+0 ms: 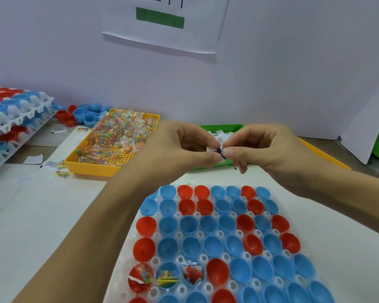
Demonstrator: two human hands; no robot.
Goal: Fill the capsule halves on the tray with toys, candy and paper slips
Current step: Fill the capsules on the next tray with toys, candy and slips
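Rear wall (53,51): plain, pale lavender-white, evenly lit, no strong shadows. A white paper sheet (162,25) hangs on it at upper centre — dark printed characters cut off by the frame edge, a green rectangle (160,18) beneath them; its lower edge curls away from the wall. At right, a white board (363,127) leans at an angle against the wall. Tabletop (53,215): brownish surface (37,147), largely overlaid with white sheets.
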